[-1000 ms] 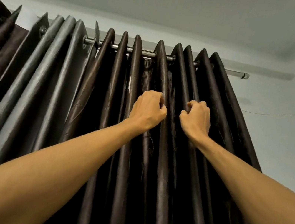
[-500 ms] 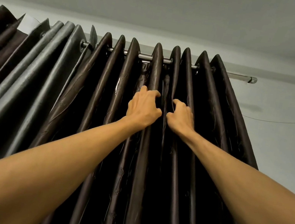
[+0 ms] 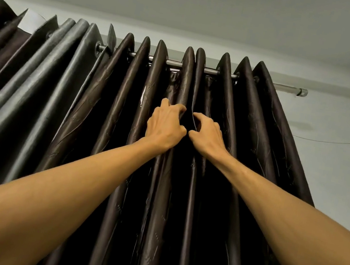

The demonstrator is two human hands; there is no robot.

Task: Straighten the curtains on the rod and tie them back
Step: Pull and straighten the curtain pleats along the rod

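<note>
Hands on the curtain folds
Left hand (image 3: 165,128) and right hand (image 3: 207,134) each grip a fold of the dark curtain (image 3: 250,133) below the rod (image 3: 287,89).

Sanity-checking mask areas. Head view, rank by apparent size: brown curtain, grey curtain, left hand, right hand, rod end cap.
1. brown curtain
2. grey curtain, partly cut off by the frame edge
3. left hand and right hand: look alike, not ranked
4. rod end cap

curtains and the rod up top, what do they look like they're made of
Brown curtain: woven fabric with a satin-like sheen, likely synthetic; soft highlights run along the pleats. Grey curtain: duller, perhaps coated backing. Rod: polished metal, judging by its bright reflections.
</note>
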